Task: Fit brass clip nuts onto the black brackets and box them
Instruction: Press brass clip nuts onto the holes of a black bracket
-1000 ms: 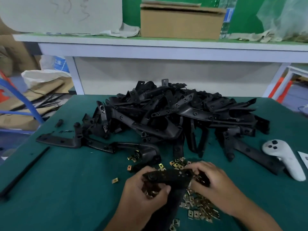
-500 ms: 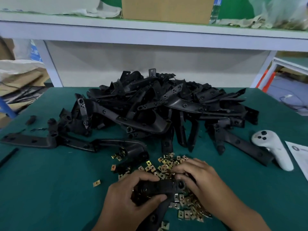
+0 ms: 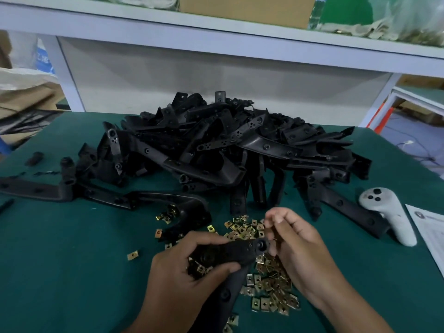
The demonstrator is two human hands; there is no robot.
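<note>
Both the left hand (image 3: 185, 267) and the right hand (image 3: 298, 246) are bare, with no gloves, rings or watch on them, the nails are short, and the forearms behind the grip are uncovered to the picture's lower edge, with no sleeve in view.

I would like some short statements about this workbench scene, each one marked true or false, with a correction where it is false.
1. The left hand grips a black bracket. True.
2. The white controller lies left of the bracket pile. False: it lies to the right of it.
3. Loose brass clip nuts lie on the green table under the hands. True.
4. The right hand lies flat on the table. False: it is raised beside the bracket's end, fingers curled.
5. A cardboard box stands on the shelf behind the table. True.
</note>
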